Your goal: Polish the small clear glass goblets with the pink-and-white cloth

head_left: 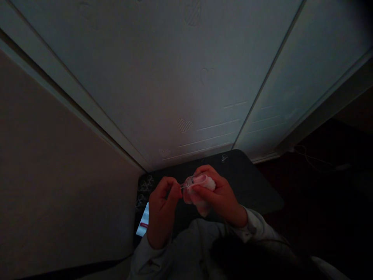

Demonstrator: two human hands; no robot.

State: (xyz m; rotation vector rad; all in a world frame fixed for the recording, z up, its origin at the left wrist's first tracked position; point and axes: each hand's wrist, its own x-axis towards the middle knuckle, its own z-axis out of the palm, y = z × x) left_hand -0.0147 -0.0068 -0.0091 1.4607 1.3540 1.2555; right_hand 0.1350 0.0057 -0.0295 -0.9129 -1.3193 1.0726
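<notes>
My left hand pinches the thin end of a small clear object, glassy or clear plastic; its exact kind I cannot make out. The object's wider end reaches into a pink and white cloth. My right hand is closed around this cloth, the thumb pressing it near the clear object. A lower corner of the cloth hangs beneath the right fingers. Both hands are close together above a dark tabletop.
Several small clear items lie at the table's left edge, and another clear item rests near its back edge. A lit phone lies beside my left hand. White cabinet doors with heart patterns stand behind the table. A cable runs at right.
</notes>
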